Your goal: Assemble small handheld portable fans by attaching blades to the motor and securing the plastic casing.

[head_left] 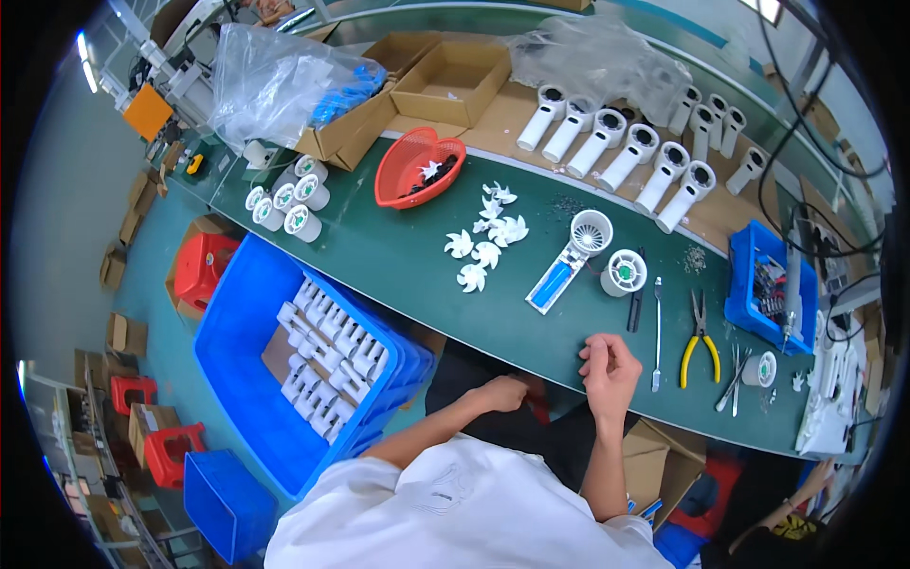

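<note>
open white fan housing [575,254]; on green table [398,270], ahead-left of the nearer right hand [609,375], apart; long axis near-left to far-right; right fingers curled, cannot tell if pinching; left hand [502,394] by lap, grip cannot be told

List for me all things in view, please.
workbench: one, green, centre
crates: two, blue, left
parts: many, white, crate
basket: one, red, bench
fan blades: several, white, centre
ringed handles: many, white, far side
opened handle: one, white, centre
cylinders: several, white, bench
pliers: one, yellow grips, right
tools: several, metallic, right
tray: one, blue, right
plastic bags: several, clear, back
cardboard boxes: many, brown, around
stools: several, red, floor
left hand: one, bare, above lap
right hand: one, bare, bench edge
</note>
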Demonstrator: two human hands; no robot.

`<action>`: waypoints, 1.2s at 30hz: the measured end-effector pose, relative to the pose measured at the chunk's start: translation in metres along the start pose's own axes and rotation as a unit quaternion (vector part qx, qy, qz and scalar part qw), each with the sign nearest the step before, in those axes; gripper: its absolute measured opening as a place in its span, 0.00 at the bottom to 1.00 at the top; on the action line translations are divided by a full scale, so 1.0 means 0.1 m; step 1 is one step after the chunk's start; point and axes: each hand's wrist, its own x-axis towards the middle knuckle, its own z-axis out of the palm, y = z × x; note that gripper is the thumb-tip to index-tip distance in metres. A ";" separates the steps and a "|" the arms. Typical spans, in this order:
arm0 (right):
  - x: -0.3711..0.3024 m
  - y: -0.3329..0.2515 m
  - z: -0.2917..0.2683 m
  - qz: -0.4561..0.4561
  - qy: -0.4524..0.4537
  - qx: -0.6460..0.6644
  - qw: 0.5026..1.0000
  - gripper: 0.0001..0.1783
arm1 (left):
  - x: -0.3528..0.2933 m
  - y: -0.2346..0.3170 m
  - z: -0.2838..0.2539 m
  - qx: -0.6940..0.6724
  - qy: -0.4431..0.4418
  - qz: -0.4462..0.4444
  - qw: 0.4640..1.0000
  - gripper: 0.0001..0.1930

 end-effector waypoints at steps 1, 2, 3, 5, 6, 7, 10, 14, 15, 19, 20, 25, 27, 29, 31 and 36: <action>-0.01 0.02 -0.01 0.004 -0.004 -0.006 1.000 0.10 | 0.26 -0.26 0.30 -0.004 0.017 0.030 0.999 0.11; -0.03 0.07 0.00 0.001 0.012 -0.046 0.999 0.10 | 0.43 -0.41 0.47 -0.010 0.035 0.058 0.998 0.11; -0.01 0.10 0.02 0.001 0.016 -0.078 0.997 0.10 | 0.43 -0.44 0.44 -0.017 0.039 0.042 0.998 0.11; -0.05 -0.02 0.08 0.004 0.022 -0.089 0.996 0.10 | 0.54 -0.51 0.52 -0.008 0.018 0.044 0.999 0.11; -0.06 -0.05 0.09 0.004 0.038 -0.100 0.994 0.09 | 0.64 -0.49 0.57 -0.005 0.001 0.052 0.999 0.11; -0.07 -0.05 0.08 0.015 0.043 -0.112 0.993 0.10 | 0.77 -0.47 0.60 -0.004 -0.008 0.057 0.998 0.10; -0.19 0.01 0.04 0.023 0.042 -0.134 0.990 0.11 | 1.06 -0.36 0.65 0.008 -0.042 0.073 0.996 0.10; -0.22 -0.06 0.07 0.037 0.041 -0.163 0.985 0.12 | 1.09 -0.18 0.64 0.048 -0.101 0.116 0.987 0.10; -0.20 -0.05 0.08 0.029 0.042 -0.165 0.985 0.12 | 1.15 -0.14 0.60 0.066 -0.108 0.132 0.983 0.10; -0.19 -0.02 0.11 0.033 0.066 -0.141 0.987 0.11 | 1.28 -0.09 0.46 0.156 -0.130 0.200 0.959 0.10; -0.17 0.00 0.10 0.021 0.067 -0.140 0.988 0.11 | 1.27 -0.11 0.45 0.180 -0.136 0.216 0.950 0.10; -0.02 -0.34 0.36 0.056 0.061 -0.062 0.995 0.06 | 0.81 0.08 0.43 0.276 -0.175 0.283 0.902 0.11; 0.20 -0.52 0.64 -0.170 -0.036 -0.118 0.978 0.06 | 0.66 0.54 0.11 0.162 -0.158 0.274 0.935 0.13; 0.54 -0.95 1.18 -0.345 -0.117 -0.222 0.905 0.11 | 0.16 1.19 -0.61 0.201 -0.225 0.295 0.907 0.14; 0.82 -1.24 1.85 -0.414 -0.144 -0.209 0.874 0.21 | 0.00 1.48 -0.87 0.258 -0.267 0.337 0.865 0.16; 1.33 -1.44 3.37 -0.582 -0.122 -0.294 0.748 0.54 | 0.09 1.49 -0.98 0.334 -0.296 0.509 0.737 0.15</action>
